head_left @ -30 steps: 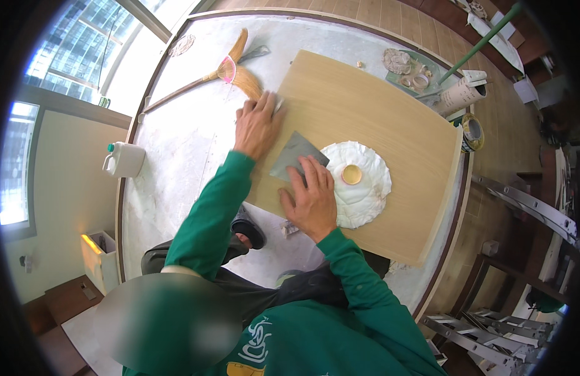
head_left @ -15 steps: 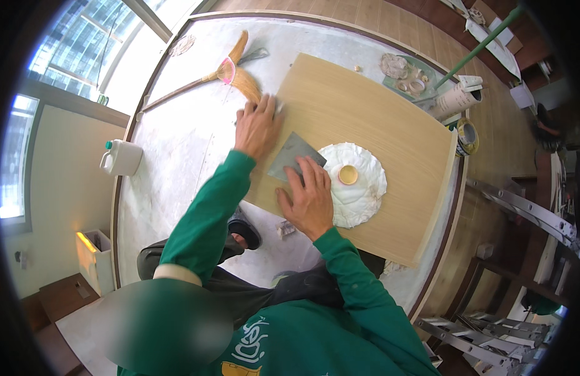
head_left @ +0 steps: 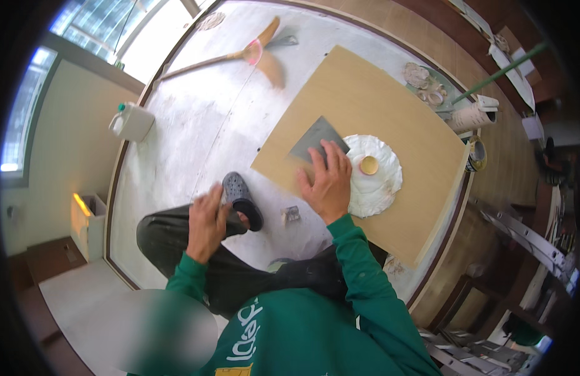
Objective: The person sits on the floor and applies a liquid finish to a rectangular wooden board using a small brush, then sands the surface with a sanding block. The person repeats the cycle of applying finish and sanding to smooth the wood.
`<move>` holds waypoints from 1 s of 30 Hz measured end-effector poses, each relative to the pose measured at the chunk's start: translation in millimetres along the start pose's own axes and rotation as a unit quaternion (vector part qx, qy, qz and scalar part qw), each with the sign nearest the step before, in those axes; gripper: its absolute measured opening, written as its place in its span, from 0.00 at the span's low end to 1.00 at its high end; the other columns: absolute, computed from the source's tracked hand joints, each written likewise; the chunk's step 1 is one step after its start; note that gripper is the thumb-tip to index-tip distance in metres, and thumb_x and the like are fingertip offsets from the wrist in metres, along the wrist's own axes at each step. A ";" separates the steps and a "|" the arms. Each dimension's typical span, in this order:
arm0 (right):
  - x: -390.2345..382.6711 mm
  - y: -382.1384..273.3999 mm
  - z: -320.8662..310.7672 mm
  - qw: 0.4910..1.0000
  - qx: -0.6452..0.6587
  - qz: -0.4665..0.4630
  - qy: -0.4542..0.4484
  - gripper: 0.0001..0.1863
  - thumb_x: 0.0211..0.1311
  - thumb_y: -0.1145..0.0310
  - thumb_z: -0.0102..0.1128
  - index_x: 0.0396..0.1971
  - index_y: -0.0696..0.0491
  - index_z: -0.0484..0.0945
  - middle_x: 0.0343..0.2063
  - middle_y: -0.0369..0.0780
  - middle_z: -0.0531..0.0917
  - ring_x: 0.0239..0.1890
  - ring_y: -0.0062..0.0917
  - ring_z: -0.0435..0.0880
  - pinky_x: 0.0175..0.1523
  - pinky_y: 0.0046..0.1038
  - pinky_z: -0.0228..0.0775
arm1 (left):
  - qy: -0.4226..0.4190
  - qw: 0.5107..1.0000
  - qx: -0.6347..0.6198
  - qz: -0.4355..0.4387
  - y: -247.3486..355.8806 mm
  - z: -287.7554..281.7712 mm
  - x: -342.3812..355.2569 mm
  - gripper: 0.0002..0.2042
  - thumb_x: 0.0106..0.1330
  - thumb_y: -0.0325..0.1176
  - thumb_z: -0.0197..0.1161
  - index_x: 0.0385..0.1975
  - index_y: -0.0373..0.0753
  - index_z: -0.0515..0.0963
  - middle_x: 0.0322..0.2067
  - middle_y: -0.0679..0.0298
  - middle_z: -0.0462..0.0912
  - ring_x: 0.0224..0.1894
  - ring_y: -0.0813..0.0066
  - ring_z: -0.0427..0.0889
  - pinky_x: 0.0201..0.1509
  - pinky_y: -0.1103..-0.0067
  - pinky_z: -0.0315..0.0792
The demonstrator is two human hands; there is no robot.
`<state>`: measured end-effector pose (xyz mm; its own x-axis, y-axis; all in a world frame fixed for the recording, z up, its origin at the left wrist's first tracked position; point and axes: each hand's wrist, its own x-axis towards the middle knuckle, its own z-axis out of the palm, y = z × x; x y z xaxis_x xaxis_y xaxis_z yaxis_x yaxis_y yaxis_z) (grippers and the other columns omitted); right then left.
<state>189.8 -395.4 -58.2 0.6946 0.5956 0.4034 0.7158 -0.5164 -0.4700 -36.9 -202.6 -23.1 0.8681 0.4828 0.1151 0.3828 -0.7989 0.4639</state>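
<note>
My right hand (head_left: 327, 182) rests open, fingers spread on a square grey sheet (head_left: 318, 135), on the tan board (head_left: 415, 128). Beside the sheet lies a crinkled white round pad (head_left: 376, 191) with a small round yellow piece (head_left: 369, 165) at its middle. My left hand (head_left: 205, 222) is slightly blurred over my dark-trousered leg, near the grey clog (head_left: 236, 187) on my foot; its fingers are loosely bent and apart, with nothing visible in them. A small crumpled object (head_left: 290, 214) lies on the pale floor below the board.
A straw broom (head_left: 208, 64) lies at the upper left. A white jug (head_left: 136, 123) stands near the dark-edged border. At right are a clutter of rolls (head_left: 435, 97), a paper tube (head_left: 466, 119), a can (head_left: 476, 150) and an aluminium ladder (head_left: 525, 238). A box (head_left: 88, 235) is at left.
My left hand has left the board's upper left edge and come down toward my leg. My right hand stays on the grey sheet. The view has shifted.
</note>
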 end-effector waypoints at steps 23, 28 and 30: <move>7.8 -2.7 -8.1 0.999 0.022 0.013 -0.028 0.26 0.59 0.61 0.65 0.54 0.58 0.76 0.61 0.52 0.72 0.65 0.51 0.68 0.68 0.53 0.59 | 0.041 0.992 0.015 0.114 81.0 116.4 243.2 0.19 0.69 0.36 0.60 0.58 0.37 0.76 0.59 0.58 0.80 0.58 0.51 0.75 0.59 0.57 0.65; 8.0 -3.1 -9.1 0.999 0.035 0.024 -0.030 0.25 0.60 0.61 0.65 0.55 0.58 0.76 0.62 0.53 0.71 0.66 0.51 0.68 0.67 0.53 0.59 | 0.006 0.993 0.009 0.120 106.7 136.4 330.9 0.17 0.73 0.40 0.56 0.57 0.41 0.77 0.58 0.60 0.82 0.58 0.48 0.76 0.60 0.54 0.64; 9.1 -4.7 -10.5 0.998 0.042 0.029 -0.035 0.25 0.60 0.62 0.64 0.55 0.58 0.76 0.62 0.52 0.71 0.66 0.50 0.68 0.67 0.52 0.59 | 0.016 0.992 0.004 0.128 105.1 140.6 341.2 0.17 0.74 0.41 0.56 0.57 0.41 0.77 0.57 0.60 0.83 0.58 0.48 0.76 0.60 0.54 0.64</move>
<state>193.5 -394.0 -44.0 0.7259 0.6096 0.3185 0.6638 -0.4998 -0.5563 343.9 -172.2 -58.6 0.9266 0.2751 0.2562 0.1543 -0.8998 0.4081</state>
